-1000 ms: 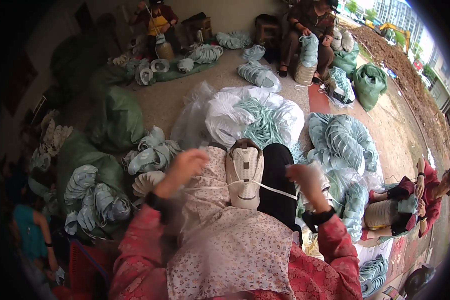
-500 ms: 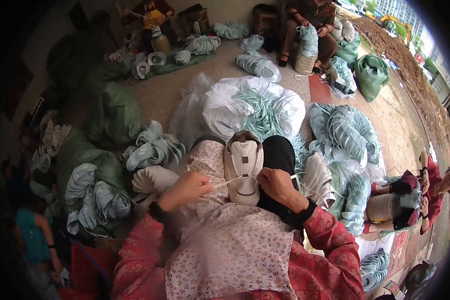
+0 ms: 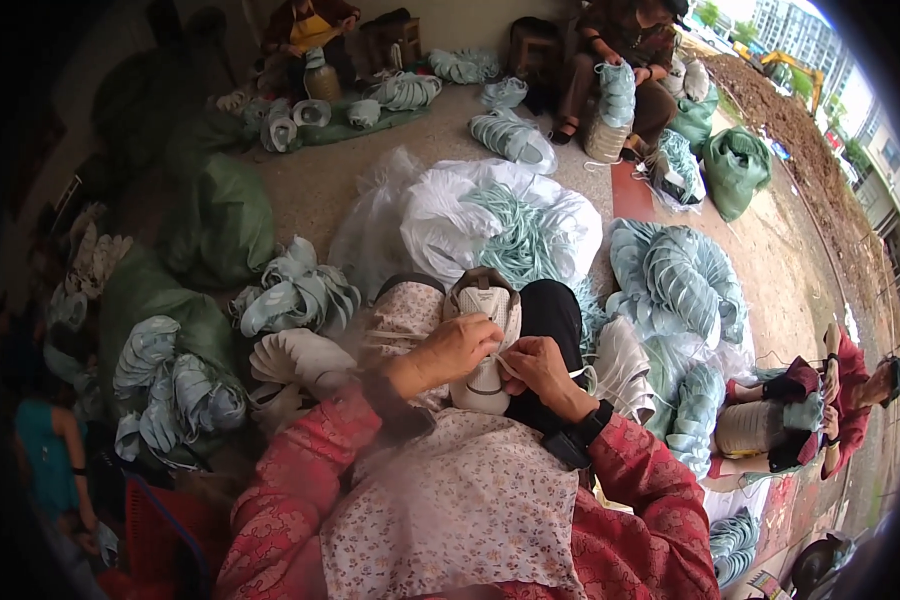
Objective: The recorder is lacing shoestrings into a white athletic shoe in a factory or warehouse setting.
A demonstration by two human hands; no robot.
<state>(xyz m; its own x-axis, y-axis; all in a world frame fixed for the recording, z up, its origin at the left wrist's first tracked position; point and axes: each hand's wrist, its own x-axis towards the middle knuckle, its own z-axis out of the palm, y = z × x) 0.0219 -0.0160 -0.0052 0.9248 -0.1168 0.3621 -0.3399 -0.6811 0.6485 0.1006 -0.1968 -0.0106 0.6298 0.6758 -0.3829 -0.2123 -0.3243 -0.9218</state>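
A pale shoe upper (image 3: pixel 484 301) with a brown collar lies lengthwise on something between my knees, its toe end toward me. Over its front part, my left hand (image 3: pixel 448 352) is closed, fingertips pinched around a thin white shoelace (image 3: pixel 504 352). Beside it, almost touching, my right hand (image 3: pixel 547 372) is closed on the lace too, with a loose length showing by its wrist side. My fingers hide most of the lace holes and where the lace passes through. The toe shows below my hands.
A white sack (image 3: pixel 440 215) heaped with pale green laces (image 3: pixel 515 235) stands beyond my knees. Stacked light-blue uppers (image 3: pixel 680 275) lie right, more (image 3: pixel 185 385) left beside green sacks (image 3: pixel 220 215). White uppers (image 3: pixel 625 370) flank my right leg. Several people sit working around.
My left hand has moved right and up, from beside the shoe to over its front, close to my right hand. The lace stretched between my hands is no longer drawn out.
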